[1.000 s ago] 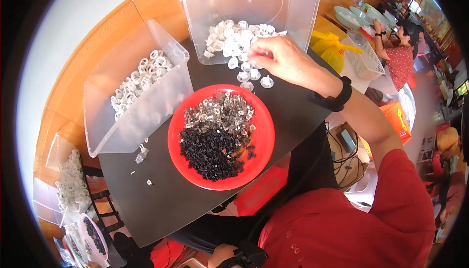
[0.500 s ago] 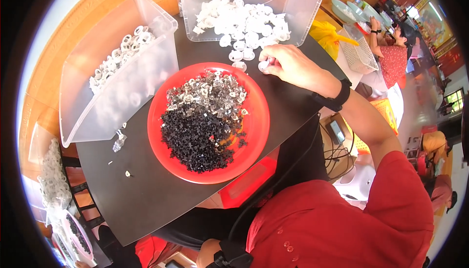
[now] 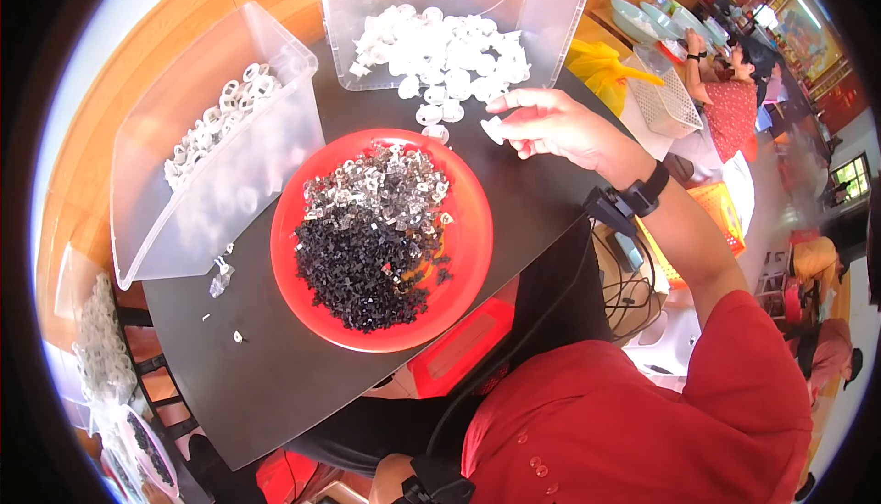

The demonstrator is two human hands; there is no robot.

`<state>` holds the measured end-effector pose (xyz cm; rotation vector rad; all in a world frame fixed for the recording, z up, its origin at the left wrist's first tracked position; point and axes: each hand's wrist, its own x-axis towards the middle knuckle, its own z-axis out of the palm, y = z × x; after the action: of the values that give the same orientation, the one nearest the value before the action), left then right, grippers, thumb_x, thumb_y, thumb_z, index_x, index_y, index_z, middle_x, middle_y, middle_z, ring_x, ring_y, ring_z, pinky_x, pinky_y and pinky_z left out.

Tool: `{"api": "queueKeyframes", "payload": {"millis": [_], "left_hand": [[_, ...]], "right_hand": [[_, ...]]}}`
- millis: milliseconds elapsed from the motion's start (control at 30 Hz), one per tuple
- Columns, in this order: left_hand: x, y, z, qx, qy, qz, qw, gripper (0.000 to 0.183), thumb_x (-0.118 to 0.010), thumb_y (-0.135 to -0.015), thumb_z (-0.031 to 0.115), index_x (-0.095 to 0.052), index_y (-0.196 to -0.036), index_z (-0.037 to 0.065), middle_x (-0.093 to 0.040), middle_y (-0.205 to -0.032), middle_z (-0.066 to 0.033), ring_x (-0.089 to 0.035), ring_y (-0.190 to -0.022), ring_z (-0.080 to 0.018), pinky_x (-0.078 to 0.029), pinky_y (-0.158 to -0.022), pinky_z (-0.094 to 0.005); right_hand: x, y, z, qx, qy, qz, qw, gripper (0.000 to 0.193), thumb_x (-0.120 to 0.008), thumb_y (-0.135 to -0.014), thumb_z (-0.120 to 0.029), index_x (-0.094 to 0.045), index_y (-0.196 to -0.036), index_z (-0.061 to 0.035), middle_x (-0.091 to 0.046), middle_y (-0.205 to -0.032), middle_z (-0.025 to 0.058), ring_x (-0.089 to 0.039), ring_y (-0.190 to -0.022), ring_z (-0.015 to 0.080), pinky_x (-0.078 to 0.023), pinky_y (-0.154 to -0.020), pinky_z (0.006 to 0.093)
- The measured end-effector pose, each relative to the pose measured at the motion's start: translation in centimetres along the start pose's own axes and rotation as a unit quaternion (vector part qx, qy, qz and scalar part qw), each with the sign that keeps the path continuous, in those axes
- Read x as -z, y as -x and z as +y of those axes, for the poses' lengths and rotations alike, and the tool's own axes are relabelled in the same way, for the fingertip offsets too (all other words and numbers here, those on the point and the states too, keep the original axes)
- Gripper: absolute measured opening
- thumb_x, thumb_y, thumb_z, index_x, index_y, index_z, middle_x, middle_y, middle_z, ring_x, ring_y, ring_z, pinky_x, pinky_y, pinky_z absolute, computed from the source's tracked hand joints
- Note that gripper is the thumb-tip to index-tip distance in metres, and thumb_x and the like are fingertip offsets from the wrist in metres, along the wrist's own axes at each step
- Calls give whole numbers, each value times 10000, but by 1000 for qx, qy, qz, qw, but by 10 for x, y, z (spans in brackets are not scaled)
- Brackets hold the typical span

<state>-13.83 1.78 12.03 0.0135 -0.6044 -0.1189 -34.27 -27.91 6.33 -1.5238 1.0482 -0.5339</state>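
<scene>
In my right hand [image 3: 560, 132], thumb and fingers pinch a small white round plastic piece [image 3: 493, 129], held just above the dark table. Left of it, loose white plastic pieces [image 3: 431, 114] lie at the mouth of a clear bin [image 3: 574, 36] heaped with more of them. A red round tray [image 3: 475, 256] in front holds small black plastic parts [image 3: 358, 274] and clear or grey ones [image 3: 376, 183]. Down at the lower edge my left hand [image 3: 392, 478] shows only in part beside a black wrist strap; its fingers are hidden.
A second clear bin [image 3: 216, 201] with white ring-shaped pieces stands at the left. Small scraps [image 3: 221, 279] lie on the dark table [image 3: 211, 385]. Right of the table are a yellow bag [image 3: 596, 72], a white basket [image 3: 665, 105] and cables [image 3: 633, 307]. Another person [image 3: 734, 100] sits farther right.
My right hand has turned and lifted slightly away from the loose pieces, the white piece in its pinch now tilted on edge. The view has shifted a little; the left hand stays low.
</scene>
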Motion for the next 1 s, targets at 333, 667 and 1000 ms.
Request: {"api": "queueKeyframes", "payload": {"millis": [333, 667, 1000], "left_hand": [[-7, -22, 7, -61, 1, -42, 997, 297, -675, -865, 232, -520, -1085, 105, -477, -812, 7, -460, -642, -127, -348, -601, -268], [28, 15, -97, 568, -249, -32, 784, 376, -577, -922, 92, -506, -1287, 37, -502, -1359, -104, -493, -1142, -163, -416, -916, -300], [41, 44, -109, 478, -260, -33, 838, 255, -540, -942, 42, -581, -1194, 30, -618, -1198, -93, -558, -1123, -171, -434, -966, -329]], "right_hand": [[-9, 27, -3, -75, -390, -201, 895, 475, -570, -944, -143, -414, -1380, -36, -576, -1044, 13, -516, -775, 88, -520, -743, 291], [-50, 44, -19, -75, -414, -349, 837, 493, -576, -946, -188, -412, -1392, -55, -566, -1059, -18, -532, -790, 76, -550, -771, 327], [-90, 50, -29, -92, -491, -321, 805, 335, -597, -935, -142, -542, -1259, -79, -576, -990, -39, -508, -748, 53, -480, -715, 261]]}}
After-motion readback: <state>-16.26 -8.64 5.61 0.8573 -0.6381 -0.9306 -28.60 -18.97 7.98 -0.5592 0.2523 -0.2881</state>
